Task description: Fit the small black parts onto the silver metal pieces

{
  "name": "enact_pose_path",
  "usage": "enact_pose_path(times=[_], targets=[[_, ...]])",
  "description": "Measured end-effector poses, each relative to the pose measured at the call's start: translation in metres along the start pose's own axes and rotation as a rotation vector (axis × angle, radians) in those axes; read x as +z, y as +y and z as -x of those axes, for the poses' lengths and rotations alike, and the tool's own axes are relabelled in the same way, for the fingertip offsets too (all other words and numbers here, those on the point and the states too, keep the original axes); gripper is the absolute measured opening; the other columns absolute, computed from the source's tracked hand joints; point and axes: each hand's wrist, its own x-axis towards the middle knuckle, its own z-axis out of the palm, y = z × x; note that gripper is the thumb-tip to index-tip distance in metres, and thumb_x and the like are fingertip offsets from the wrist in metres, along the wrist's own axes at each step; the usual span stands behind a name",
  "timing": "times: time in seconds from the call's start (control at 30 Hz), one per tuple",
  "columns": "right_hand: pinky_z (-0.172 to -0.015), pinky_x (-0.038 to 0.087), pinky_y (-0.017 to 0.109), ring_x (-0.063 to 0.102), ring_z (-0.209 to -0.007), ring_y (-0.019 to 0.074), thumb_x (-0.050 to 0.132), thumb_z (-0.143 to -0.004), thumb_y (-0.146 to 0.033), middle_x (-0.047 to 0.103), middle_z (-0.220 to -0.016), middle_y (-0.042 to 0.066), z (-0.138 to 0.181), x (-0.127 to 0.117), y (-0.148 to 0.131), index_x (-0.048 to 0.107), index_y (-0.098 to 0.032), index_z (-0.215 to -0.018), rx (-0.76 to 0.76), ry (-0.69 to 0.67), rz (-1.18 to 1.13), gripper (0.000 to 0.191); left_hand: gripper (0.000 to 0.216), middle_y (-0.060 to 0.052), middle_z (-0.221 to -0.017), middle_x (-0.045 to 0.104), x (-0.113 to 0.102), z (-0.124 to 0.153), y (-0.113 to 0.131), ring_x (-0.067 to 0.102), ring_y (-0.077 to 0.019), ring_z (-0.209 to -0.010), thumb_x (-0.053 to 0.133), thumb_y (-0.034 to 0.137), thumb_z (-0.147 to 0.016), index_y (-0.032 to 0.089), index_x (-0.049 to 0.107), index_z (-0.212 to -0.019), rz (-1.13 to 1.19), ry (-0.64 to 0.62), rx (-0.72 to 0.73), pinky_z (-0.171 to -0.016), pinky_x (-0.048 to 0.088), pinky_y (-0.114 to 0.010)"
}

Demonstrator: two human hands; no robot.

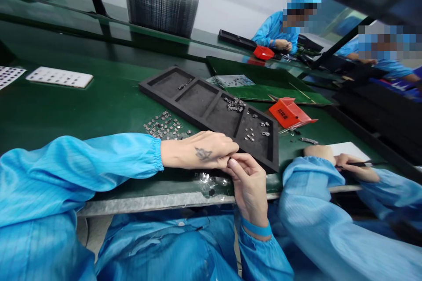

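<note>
My left hand (204, 149) reaches in from the left, its back up and its fingers curled; what they hold, if anything, is hidden. My right hand (249, 180), with a blue band at the wrist, pinches a tiny dark piece (230, 161) between thumb and fingertip. The fingertips of both hands meet around this piece, too small to name further. Just beyond them lies a black divided tray (194, 99), with small metal parts (235, 104) in several compartments. More small square metal pieces (161, 124) are scattered on the green table beside my left forearm.
Clear plastic scraps (211, 181) lie at the table's front edge. A red box (290, 113) stands beyond the tray's right end. To the right, a co-worker's hands (356, 164) hold a thin dark tool. A white card of parts (59, 77) lies at left. Another person (280, 30) sits opposite.
</note>
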Motion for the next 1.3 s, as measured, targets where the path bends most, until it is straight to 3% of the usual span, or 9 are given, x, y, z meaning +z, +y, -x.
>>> enact_pose_path(times=[0.17, 0.3, 0.6, 0.77, 0.93, 1.07, 1.17, 1.3], targets=[[-0.074, 0.058, 0.026, 0.066, -0.072, 0.0134, 0.078, -0.076, -0.026, 0.067, -0.082, 0.004, 0.000, 0.000, -0.001, 0.069, -0.018, -0.090, 0.005, 0.021, 0.001, 0.018, 0.015, 0.002, -0.070, 0.057, -0.004, -0.005, 0.003, 0.047, -0.0063, -0.061, 0.056, 0.024, -0.086, 0.010, 0.057, -0.081, 0.187, 0.009, -0.245, -0.056, 0.031, -0.021], [-0.074, 0.058, 0.024, 0.068, -0.078, 0.0170, 0.077, -0.077, -0.025, 0.066, -0.079, 0.006, -0.001, 0.001, -0.001, 0.067, -0.016, -0.093, 0.017, 0.008, -0.016, 0.021, 0.012, 0.003, -0.069, 0.059, -0.005, -0.007, 0.004, 0.050, -0.0059, -0.062, 0.057, 0.022, -0.084, 0.011, 0.060, -0.080, 0.287, 0.023, -0.338, -0.056, 0.034, -0.019], [-0.072, 0.055, 0.025, 0.063, -0.074, 0.0135, 0.076, -0.077, -0.027, 0.065, -0.085, 0.004, 0.001, 0.004, -0.001, 0.067, -0.016, -0.090, -0.080, 0.096, 0.068, 0.019, 0.014, -0.001, -0.083, 0.056, 0.001, -0.004, 0.001, 0.048, -0.0087, -0.075, 0.050, 0.022, -0.092, 0.009, 0.055, -0.089, 0.108, -0.002, -0.098, -0.067, 0.035, -0.023], [-0.070, 0.054, 0.026, 0.062, -0.069, 0.0134, 0.077, -0.076, -0.028, 0.064, -0.080, 0.004, 0.001, 0.003, 0.000, 0.066, -0.016, -0.090, -0.064, 0.095, 0.059, 0.021, 0.014, -0.001, -0.086, 0.056, 0.000, -0.003, 0.002, 0.049, -0.0097, -0.079, 0.046, 0.021, -0.093, 0.010, 0.055, -0.092, 0.068, -0.007, -0.065, -0.071, 0.036, -0.024], [-0.066, 0.052, 0.024, 0.061, -0.067, 0.0131, 0.078, -0.075, -0.030, 0.062, -0.075, 0.004, -0.001, 0.003, 0.001, 0.065, -0.014, -0.086, -0.033, 0.105, 0.036, 0.023, 0.019, -0.004, -0.089, 0.052, 0.003, -0.001, -0.002, 0.044, -0.0146, -0.079, 0.044, 0.029, -0.098, 0.012, 0.053, -0.094, -0.181, -0.002, 0.034, -0.069, 0.034, -0.030], [-0.063, 0.051, 0.024, 0.060, -0.066, 0.0131, 0.077, -0.076, -0.032, 0.062, -0.076, 0.004, -0.002, 0.003, 0.003, 0.063, -0.014, -0.085, -0.013, 0.102, 0.036, 0.025, 0.011, -0.004, -0.086, 0.051, 0.007, -0.001, -0.003, 0.039, -0.0171, -0.075, 0.042, 0.016, -0.095, 0.013, 0.051, -0.090, -0.363, 0.043, 0.115, -0.066, 0.031, -0.031], [-0.063, 0.051, 0.023, 0.060, -0.067, 0.0126, 0.076, -0.077, -0.032, 0.062, -0.077, 0.004, -0.002, 0.002, 0.004, 0.063, -0.014, -0.084, -0.034, 0.074, 0.069, 0.023, 0.010, -0.004, -0.086, 0.052, 0.008, -0.002, 0.000, 0.038, -0.0168, -0.074, 0.043, 0.012, -0.093, 0.012, 0.051, -0.087, -0.353, 0.023, 0.109, -0.065, 0.030, -0.031], [-0.060, 0.048, 0.020, 0.059, -0.064, 0.0109, 0.074, -0.079, -0.032, 0.062, -0.075, 0.004, -0.001, 0.000, 0.004, 0.063, -0.014, -0.083, -0.077, 0.044, 0.123, 0.022, 0.016, -0.003, -0.083, 0.051, 0.002, -0.002, 0.002, 0.041, -0.0135, -0.075, 0.044, 0.024, -0.096, 0.013, 0.051, -0.087, -0.129, 0.000, -0.001, -0.066, 0.032, -0.028]])
